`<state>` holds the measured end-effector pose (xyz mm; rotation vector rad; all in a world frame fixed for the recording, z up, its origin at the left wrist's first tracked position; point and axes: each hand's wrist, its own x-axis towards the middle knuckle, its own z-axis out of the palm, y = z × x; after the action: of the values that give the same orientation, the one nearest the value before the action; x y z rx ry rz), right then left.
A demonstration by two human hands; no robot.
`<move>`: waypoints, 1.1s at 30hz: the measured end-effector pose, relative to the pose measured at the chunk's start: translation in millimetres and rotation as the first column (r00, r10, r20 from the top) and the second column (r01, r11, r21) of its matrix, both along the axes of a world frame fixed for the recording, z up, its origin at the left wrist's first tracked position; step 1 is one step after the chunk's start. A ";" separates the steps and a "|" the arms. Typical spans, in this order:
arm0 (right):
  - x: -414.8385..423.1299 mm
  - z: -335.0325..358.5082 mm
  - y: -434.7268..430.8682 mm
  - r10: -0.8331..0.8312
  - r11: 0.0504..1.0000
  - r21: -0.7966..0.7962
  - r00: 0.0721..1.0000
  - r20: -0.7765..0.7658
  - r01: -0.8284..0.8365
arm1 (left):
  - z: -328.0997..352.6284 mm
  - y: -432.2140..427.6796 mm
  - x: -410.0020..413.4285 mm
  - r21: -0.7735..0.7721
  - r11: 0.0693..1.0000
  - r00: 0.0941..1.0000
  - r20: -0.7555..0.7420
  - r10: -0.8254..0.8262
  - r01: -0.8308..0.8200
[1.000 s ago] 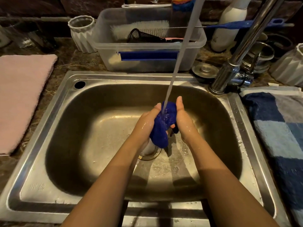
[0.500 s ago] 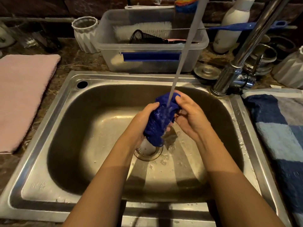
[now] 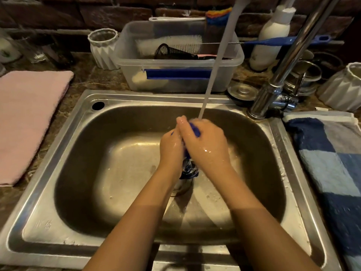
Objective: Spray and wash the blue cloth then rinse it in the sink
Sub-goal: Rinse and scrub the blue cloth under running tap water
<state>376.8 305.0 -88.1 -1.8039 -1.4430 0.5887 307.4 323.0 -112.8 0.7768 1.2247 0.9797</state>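
Two sets of fingers are closed tightly round the blue cloth. The left hand and the right hand press against each other with the cloth clamped between them. The cloth is squeezed into a long roll. Its long axis runs from a blue edge at the far end, among the fingers, down to the wet near end, which hangs out below the palms over the drain. The hands are inside the sink, nearer its back edge, and the water stream falls on them. On the surface a plastic tub stands behind the sink. A pink towel lies to its left and a blue checked towel to its right.
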 end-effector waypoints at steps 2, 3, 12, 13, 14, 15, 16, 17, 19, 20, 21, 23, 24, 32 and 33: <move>-4.3 1.4 9.5 -0.097 0.994 -0.046 0.994 -0.057 0.094 | 5.6 -2.1 7.5 -0.025 0.998 0.998 0.024 0.057 -0.057; -2.0 2.0 17.0 -0.171 0.983 -0.087 0.976 -0.137 0.160 | 7.7 -3.5 10.3 -0.028 0.998 0.999 0.006 0.053 -0.053; -6.3 4.7 -12.7 -0.051 0.998 0.043 0.984 0.171 0.044 | 17.8 1.6 4.6 -0.030 0.999 0.999 -0.042 -0.030 0.028; -9.9 6.9 -13.6 -0.049 0.998 0.039 0.984 0.169 0.043 | 19.2 -0.4 5.9 -0.068 0.996 0.998 0.033 -0.048 0.050; -10.3 9.3 -9.5 -0.081 0.997 0.028 0.988 0.128 0.079 | 21.3 -5.0 8.5 -0.083 0.994 0.994 0.094 -0.057 0.065; -8.2 10.5 -1.6 -0.130 0.992 -0.001 0.990 0.063 0.130 | 20.8 -9.3 11.9 -0.075 0.995 0.993 0.099 -0.058 0.066; -4.1 9.1 7.8 -0.167 0.985 -0.047 0.986 -0.004 0.167 | 21.4 -13.1 14.9 -0.078 0.996 0.996 0.085 -0.041 0.048; 1.0 7.8 16.1 -0.199 0.977 -0.097 0.977 -0.081 0.191 | 22.1 -15.7 17.0 -0.071 0.997 0.999 0.044 -0.022 0.025; 9.6 3.2 26.0 -0.266 0.960 -0.163 0.929 -0.256 0.230 | 24.9 -15.9 18.0 -0.041 0.999 0.999 -0.036 0.006 -0.007; 12.1 -0.1 26.5 -0.285 0.954 -0.175 0.913 -0.291 0.241 | 27.5 -14.4 17.9 -0.023 1.000 0.997 -0.074 0.005 -0.007; 12.9 -0.6 22.1 -0.285 0.954 -0.176 0.918 -0.276 0.243 | 28.4 -11.4 16.7 0.001 1.000 0.993 -0.115 -0.001 0.001; 9.9 0.8 5.1 -0.256 0.962 -0.145 0.947 -0.194 0.230 | 32.4 -6.3 13.3 0.045 0.999 0.987 -0.158 -0.014 0.022; 5.8 1.3 -4.7 -0.223 0.972 -0.112 0.965 -0.138 0.208 | 33.7 -3.8 11.5 0.043 0.999 0.989 -0.147 -0.025 0.031; 9.7 13.9 27.0 -0.334 0.936 -0.187 0.919 -0.210 0.298 | 40.4 -7.3 16.6 -0.013 0.999 0.996 -0.086 -0.039 0.038; 13.9 8.3 33.4 -0.359 0.927 -0.239 0.870 -0.337 0.290 | 41.9 -7.8 17.0 -0.023 0.999 0.994 -0.101 -0.043 0.041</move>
<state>390.7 338.4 -79.8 -1.8931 -0.8240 0.8543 324.4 315.1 -70.9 0.8411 1.2987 0.9012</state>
